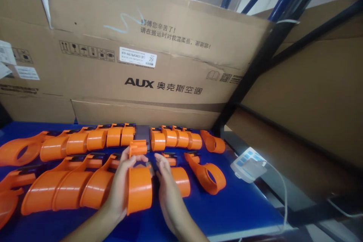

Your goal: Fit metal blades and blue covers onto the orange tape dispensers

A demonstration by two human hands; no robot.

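An orange plastic ring-shaped part [139, 189] with a ribbed head on top sits in my left hand [120, 183], whose fingers wrap round its left side. Its round band faces me, and the head stands up toward the back of the table. My right hand [168, 187] is just to the right of the part, fingers stretched out and palm turned toward it. A narrow gap shows between that palm and the part. Behind my right hand lies another orange ring part [181, 181], partly hidden by it. A dark flat rectangular object [142, 136] is behind the held part.
Several similar orange parts with dark tips lie in two rows on the blue tabletop [235, 211]. One ring part [210, 177] lies on the right. A white device [248, 164] with a cable is at the right edge. Cardboard [170, 68] stands behind, beside a dark rack post [249, 72].
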